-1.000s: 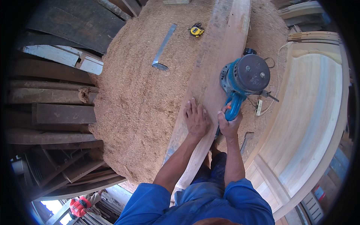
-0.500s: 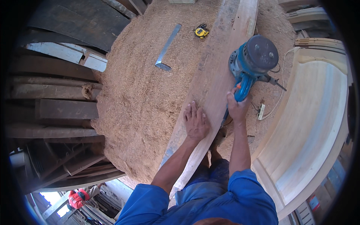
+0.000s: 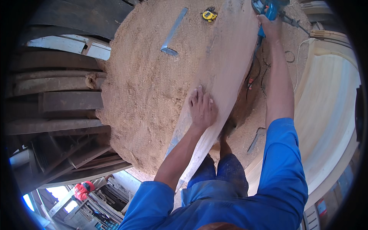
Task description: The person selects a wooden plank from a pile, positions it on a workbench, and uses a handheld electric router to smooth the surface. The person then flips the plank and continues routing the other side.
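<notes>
A long wooden plank (image 3: 230,65) lies lengthwise in front of me. My left hand (image 3: 202,109) rests palm down on its near part, fingers stretched forward and a little apart, holding nothing. With my arm reached far forward, my right hand (image 3: 270,28) is wrapped round the handle of a blue power tool, which looks like a router (image 3: 271,11). The tool is at the plank's far right edge, and the top of its body is cut off by the picture's edge. Its underside is hidden.
Sawdust (image 3: 142,96) covers the ground. A metal square (image 3: 174,32) and yellow tape measure (image 3: 209,15) lie left of the plank. A curved wooden panel (image 3: 326,115) stands right, near a cord (image 3: 300,61). Stacked boards (image 3: 71,101) line the left. A person in red (image 3: 82,190) is behind.
My right hand has pushed the router forward along the plank's right edge, and that arm is now stretched out. My left hand stays on the plank. The view has shifted slightly.
</notes>
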Tool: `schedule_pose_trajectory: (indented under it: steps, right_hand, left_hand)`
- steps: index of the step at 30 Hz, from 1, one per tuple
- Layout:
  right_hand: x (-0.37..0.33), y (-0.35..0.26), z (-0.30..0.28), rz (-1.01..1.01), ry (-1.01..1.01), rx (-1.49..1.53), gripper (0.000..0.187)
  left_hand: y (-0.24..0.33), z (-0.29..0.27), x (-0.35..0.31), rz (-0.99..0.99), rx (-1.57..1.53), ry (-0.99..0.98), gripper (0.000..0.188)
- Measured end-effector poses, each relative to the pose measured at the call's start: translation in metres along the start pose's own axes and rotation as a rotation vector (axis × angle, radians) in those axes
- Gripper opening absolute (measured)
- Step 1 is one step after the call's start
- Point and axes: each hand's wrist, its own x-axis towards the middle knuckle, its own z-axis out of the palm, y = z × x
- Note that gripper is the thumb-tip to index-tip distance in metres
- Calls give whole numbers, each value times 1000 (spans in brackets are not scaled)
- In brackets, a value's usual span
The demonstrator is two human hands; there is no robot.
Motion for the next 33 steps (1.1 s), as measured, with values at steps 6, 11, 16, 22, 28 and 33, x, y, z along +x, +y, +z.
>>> schedule_pose_trajectory:
  steps: [6, 11, 16, 22, 28, 33]
  right_hand:
    - [-44, 26, -18, -75, -35, 36, 33]
    - [-172, -22, -7, 64, 17, -174, 39]
    - [-322, -58, 1, 125, -37, -119, 42]
    - [-492, -93, 13, 166, -91, 11, 35]
    - [-574, -101, 32, 201, -70, 117, 37]
    - [-552, -86, 42, 124, -60, 88, 37]
  left_hand:
    - [5, 0, 5, -7, 7, -11, 37]
    - [6, 1, 9, -68, -16, -65, 39]
    - [-5, 3, -2, -67, -114, -67, 40]
    - [-62, 4, -127, 40, -58, -84, 41]
    - [-61, -35, -211, -19, -60, -61, 40]
    - [-62, -29, -212, -17, -65, 27, 37]
